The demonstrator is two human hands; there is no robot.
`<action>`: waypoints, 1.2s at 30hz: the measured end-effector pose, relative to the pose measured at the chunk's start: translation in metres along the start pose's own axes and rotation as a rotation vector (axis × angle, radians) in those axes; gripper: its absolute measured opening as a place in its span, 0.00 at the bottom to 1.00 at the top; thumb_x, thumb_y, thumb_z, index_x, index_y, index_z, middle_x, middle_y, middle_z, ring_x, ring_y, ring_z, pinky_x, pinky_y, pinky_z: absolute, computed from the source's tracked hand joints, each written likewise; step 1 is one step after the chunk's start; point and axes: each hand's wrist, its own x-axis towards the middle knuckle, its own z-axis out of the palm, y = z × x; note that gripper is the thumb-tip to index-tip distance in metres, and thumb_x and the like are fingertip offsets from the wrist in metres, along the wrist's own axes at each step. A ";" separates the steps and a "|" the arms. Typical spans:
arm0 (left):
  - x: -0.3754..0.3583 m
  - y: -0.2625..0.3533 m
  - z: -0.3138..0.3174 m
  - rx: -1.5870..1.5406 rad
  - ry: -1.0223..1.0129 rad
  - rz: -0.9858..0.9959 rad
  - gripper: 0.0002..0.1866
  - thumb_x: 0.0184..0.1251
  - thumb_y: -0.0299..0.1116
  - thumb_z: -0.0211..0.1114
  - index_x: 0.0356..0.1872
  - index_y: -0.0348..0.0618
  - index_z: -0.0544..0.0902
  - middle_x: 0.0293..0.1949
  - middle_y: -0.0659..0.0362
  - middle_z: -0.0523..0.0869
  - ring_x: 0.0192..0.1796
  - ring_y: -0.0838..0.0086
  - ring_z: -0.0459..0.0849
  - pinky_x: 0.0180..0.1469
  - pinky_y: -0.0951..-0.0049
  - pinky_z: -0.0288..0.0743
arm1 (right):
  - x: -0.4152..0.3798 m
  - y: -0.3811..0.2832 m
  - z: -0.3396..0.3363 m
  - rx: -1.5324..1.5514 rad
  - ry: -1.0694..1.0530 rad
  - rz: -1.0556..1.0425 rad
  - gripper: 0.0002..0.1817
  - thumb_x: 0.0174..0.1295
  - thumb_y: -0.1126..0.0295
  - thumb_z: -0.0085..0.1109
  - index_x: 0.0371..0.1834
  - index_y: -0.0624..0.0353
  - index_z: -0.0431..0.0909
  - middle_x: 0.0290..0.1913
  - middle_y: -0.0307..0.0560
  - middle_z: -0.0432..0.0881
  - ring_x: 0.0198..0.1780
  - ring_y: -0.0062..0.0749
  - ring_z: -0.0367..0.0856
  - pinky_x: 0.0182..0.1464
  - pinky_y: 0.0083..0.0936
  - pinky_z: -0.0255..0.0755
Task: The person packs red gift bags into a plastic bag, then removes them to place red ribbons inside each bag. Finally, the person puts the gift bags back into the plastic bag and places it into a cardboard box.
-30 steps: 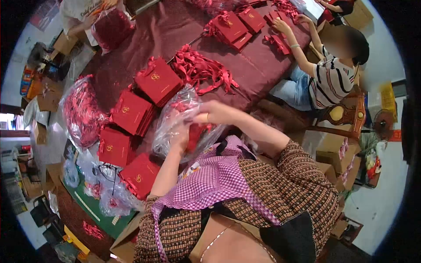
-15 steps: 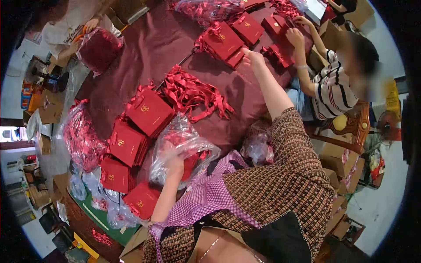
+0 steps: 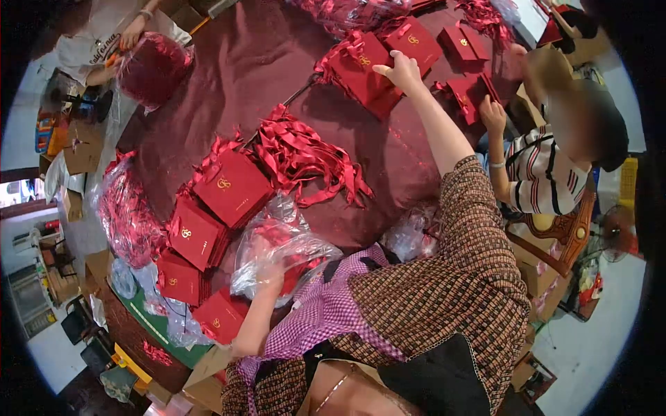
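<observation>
My right hand (image 3: 404, 73) reaches out over a stack of red gift bags (image 3: 357, 66) with gold lettering and ribbon handles. Its thumb and forefinger are spread apart above the top bag. My left hand (image 3: 268, 272) is at a crumpled clear plastic bag (image 3: 295, 239) that has red pieces inside; the film covers its fingers, so I cannot tell how they are closed. Beside that plastic, more red gift bags (image 3: 232, 186) lie in overlapping stacks. A heap of loose red ribbons (image 3: 302, 156) spreads out just beyond them.
A dark red cloth (image 3: 222, 76) covers the table. Ribbon-filled plastic (image 3: 128, 215) lies at the left edge. One co-worker (image 3: 548, 170) sits at the right by small red boxes (image 3: 463, 45); another person (image 3: 87, 52) holds a wrapped red bundle (image 3: 154, 69) at upper left.
My right hand has moved from the stack's near edge to above its top bag, fingers spreading. The left stays at the plastic. The right co-worker's hand has come down to the lower red box.
</observation>
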 end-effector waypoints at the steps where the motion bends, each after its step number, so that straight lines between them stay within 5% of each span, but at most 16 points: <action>1: 0.003 -0.006 0.007 -0.025 0.000 -0.009 0.31 0.70 0.46 0.48 0.66 0.32 0.64 0.70 0.39 0.58 0.73 0.47 0.52 0.73 0.48 0.42 | 0.000 -0.002 0.001 0.002 -0.008 -0.003 0.41 0.45 0.40 0.69 0.55 0.63 0.74 0.46 0.60 0.82 0.50 0.57 0.78 0.52 0.46 0.73; 6: -0.001 -0.013 0.020 -0.125 0.126 0.016 0.31 0.73 0.48 0.42 0.65 0.30 0.64 0.69 0.39 0.59 0.73 0.49 0.53 0.73 0.48 0.41 | 0.003 -0.005 0.003 -0.057 -0.053 -0.001 0.42 0.44 0.37 0.68 0.51 0.65 0.75 0.44 0.62 0.82 0.49 0.56 0.78 0.50 0.47 0.73; 8: 0.000 0.006 -0.009 0.008 -0.124 -0.072 0.30 0.74 0.47 0.40 0.65 0.31 0.64 0.69 0.40 0.60 0.73 0.51 0.54 0.73 0.50 0.42 | 0.005 -0.004 0.006 -0.052 -0.052 -0.007 0.42 0.42 0.37 0.69 0.49 0.65 0.74 0.43 0.62 0.82 0.49 0.57 0.78 0.50 0.47 0.73; 13: -0.003 -0.002 0.000 0.057 -0.033 -0.046 0.30 0.72 0.46 0.44 0.65 0.31 0.64 0.68 0.42 0.63 0.72 0.52 0.56 0.73 0.52 0.45 | 0.010 -0.002 0.005 -0.031 -0.050 -0.036 0.42 0.38 0.38 0.73 0.45 0.65 0.73 0.43 0.62 0.81 0.50 0.58 0.78 0.50 0.46 0.73; 20: 0.004 -0.036 0.042 0.168 0.140 0.056 0.30 0.69 0.48 0.48 0.63 0.32 0.67 0.67 0.42 0.65 0.70 0.50 0.61 0.71 0.51 0.51 | 0.014 0.004 0.013 0.018 -0.115 0.007 0.45 0.37 0.41 0.75 0.50 0.66 0.71 0.47 0.63 0.80 0.54 0.55 0.77 0.53 0.44 0.72; 23: 0.005 -0.015 0.014 0.092 -0.045 -0.040 0.31 0.70 0.48 0.48 0.63 0.31 0.66 0.67 0.41 0.65 0.70 0.49 0.60 0.71 0.50 0.50 | 0.012 -0.001 0.006 0.005 -0.182 0.021 0.45 0.38 0.43 0.75 0.51 0.66 0.71 0.49 0.61 0.80 0.55 0.55 0.76 0.55 0.43 0.71; 27: 0.005 -0.020 0.023 0.131 0.088 0.004 0.30 0.70 0.47 0.48 0.62 0.32 0.67 0.65 0.40 0.66 0.69 0.48 0.61 0.70 0.49 0.51 | 0.014 -0.006 -0.002 0.046 -0.275 0.009 0.45 0.41 0.48 0.76 0.58 0.65 0.67 0.50 0.59 0.80 0.56 0.55 0.75 0.56 0.43 0.71; 33: 0.008 -0.001 0.002 0.109 -0.051 -0.087 0.22 0.69 0.43 0.50 0.55 0.37 0.73 0.62 0.42 0.70 0.67 0.48 0.64 0.68 0.48 0.55 | 0.026 -0.003 0.019 0.076 -0.197 -0.034 0.53 0.39 0.54 0.78 0.68 0.62 0.59 0.58 0.60 0.75 0.60 0.53 0.73 0.59 0.43 0.69; 35: 0.006 -0.011 0.016 0.268 0.449 0.259 0.20 0.49 0.35 0.66 0.44 0.37 0.80 0.49 0.43 0.78 0.54 0.48 0.75 0.59 0.54 0.67 | 0.030 -0.005 0.018 0.078 -0.223 -0.001 0.53 0.39 0.54 0.78 0.68 0.62 0.59 0.59 0.60 0.74 0.60 0.52 0.73 0.59 0.43 0.69; 36: 0.005 -0.014 0.018 0.266 0.449 0.255 0.20 0.49 0.35 0.66 0.44 0.37 0.80 0.49 0.43 0.78 0.54 0.48 0.75 0.59 0.54 0.67 | 0.032 -0.006 0.016 0.079 -0.247 0.035 0.53 0.39 0.54 0.78 0.68 0.62 0.59 0.60 0.60 0.73 0.61 0.52 0.72 0.60 0.43 0.69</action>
